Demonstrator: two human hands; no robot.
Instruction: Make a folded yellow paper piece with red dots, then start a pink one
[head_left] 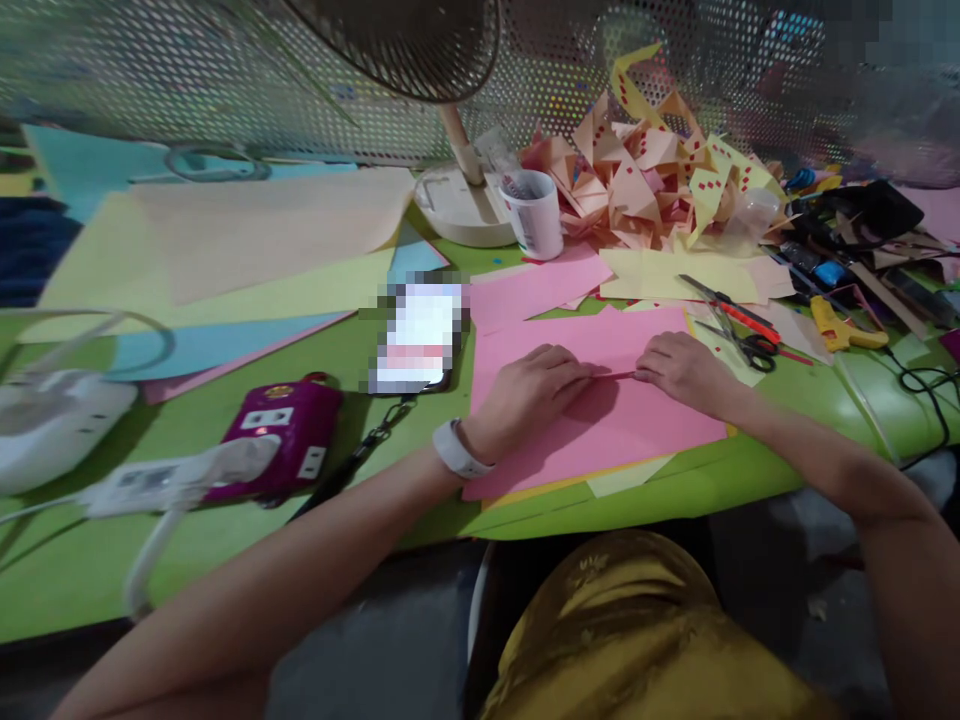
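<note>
Head view: both hands meet over a pink sheet [637, 432] lying flat on the green table [420, 480], close to its near edge. The left hand [531, 385], with a pale band [459, 450] at its wrist, has its fingers bent and closed at one end of a narrow pink strip [615, 376]; the right hand [684, 370] grips the other end in the same way, so the strip stretches between the two sets of fingertips. Whether it is a separate piece or a folded edge of the paper, I cannot tell. The step in hand looks like creasing or rolling this narrow length, with the pink sheet serving as the surface beneath. From here, the next move seems to call for even pressure from both hands, with the strip held straight and its two ends level so that it does not skew. A yellow sheet [525, 493] peeks out under the pink one at the near side, beside a pale yellow scrap [628, 477]. The scissors [739, 325] lie beyond the right hand, apart from it, and the phone [418, 338] lies left of the pink sheet.
</note>
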